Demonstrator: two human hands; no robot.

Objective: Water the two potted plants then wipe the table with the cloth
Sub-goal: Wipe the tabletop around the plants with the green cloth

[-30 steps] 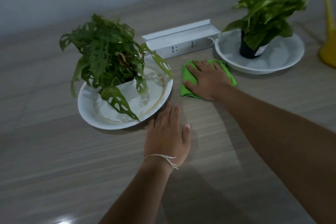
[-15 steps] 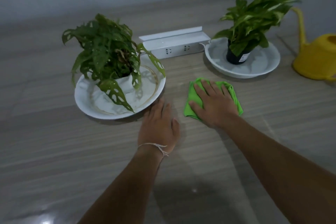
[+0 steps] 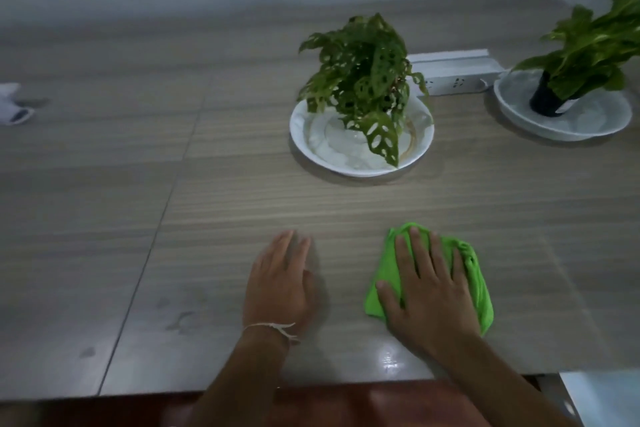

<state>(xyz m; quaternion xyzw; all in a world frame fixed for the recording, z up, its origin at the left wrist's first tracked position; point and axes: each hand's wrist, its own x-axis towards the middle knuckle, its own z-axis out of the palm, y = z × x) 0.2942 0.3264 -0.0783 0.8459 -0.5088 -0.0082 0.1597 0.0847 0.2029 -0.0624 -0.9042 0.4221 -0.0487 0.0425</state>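
Pressing flat on the green cloth, the right hand has its fingers straight and spread, cloth poking out past the fingertips and to their right. Left hand lies palm-down on the table just beside it, fingers straight and close together. Both potted plants sit well beyond the fingertips.

We see a wide bare stretch of table to the left of our left hand. Ahead, the plate with the holed-leaf plant blocks the way; the white power strip and the second plant's plate stand at far right.
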